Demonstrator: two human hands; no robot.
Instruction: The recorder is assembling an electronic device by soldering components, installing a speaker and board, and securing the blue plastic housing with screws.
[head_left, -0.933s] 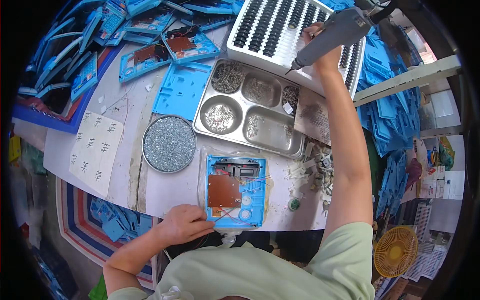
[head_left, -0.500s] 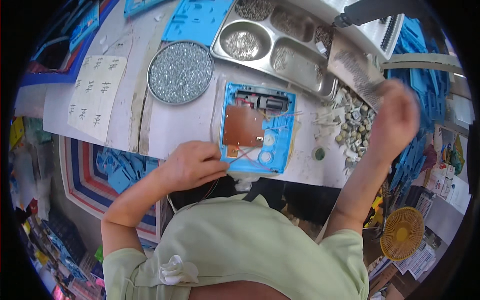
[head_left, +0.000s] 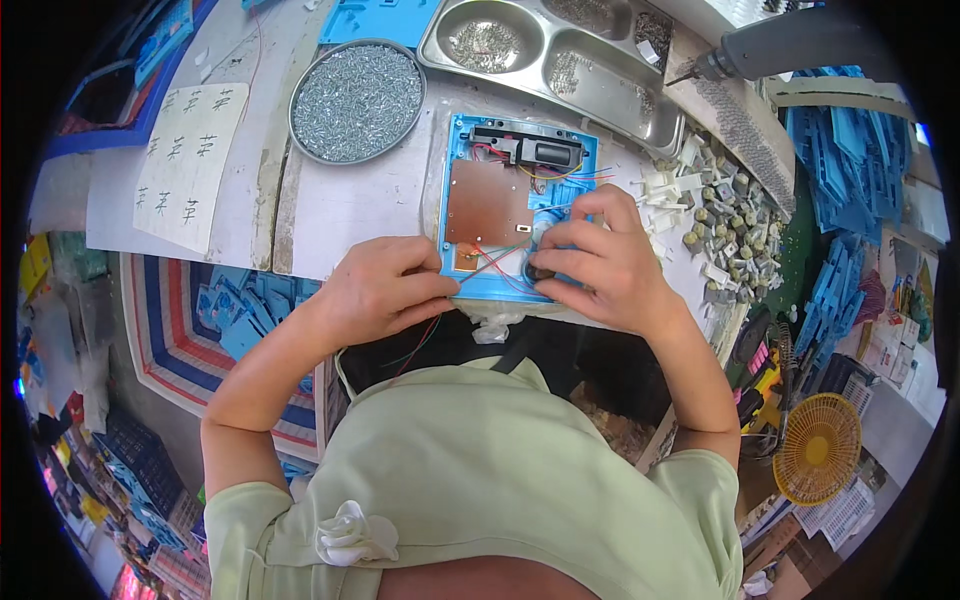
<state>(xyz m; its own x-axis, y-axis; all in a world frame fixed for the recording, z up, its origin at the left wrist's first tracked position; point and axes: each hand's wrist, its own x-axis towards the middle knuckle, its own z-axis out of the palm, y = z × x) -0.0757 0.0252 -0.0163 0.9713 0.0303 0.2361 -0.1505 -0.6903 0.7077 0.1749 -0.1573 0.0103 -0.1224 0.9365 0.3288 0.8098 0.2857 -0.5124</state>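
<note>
A blue plastic housing [head_left: 572, 160] lies open on the bench edge, with a brown circuit board [head_left: 487, 203], a black part at its top and thin coloured wires inside. My left hand [head_left: 380, 288] pinches the wires at the housing's lower left corner. My right hand [head_left: 605, 262] rests on the lower right of the housing, fingers curled around a small round part that they mostly hide. A grey electric screwdriver [head_left: 790, 45] hangs untouched at the upper right.
A round tin of screws [head_left: 357, 100] and a steel compartment tray [head_left: 560, 65] with small parts sit behind the housing. White and grey small parts [head_left: 725, 220] lie heaped at right. A paper sheet [head_left: 190, 160] lies at left. Blue housings [head_left: 850, 160] are stacked right.
My right hand left the screwdriver at the top, swung down and now sits on the blue housing. My head has come closer to the bench. My left hand stayed at the housing's lower corner.
</note>
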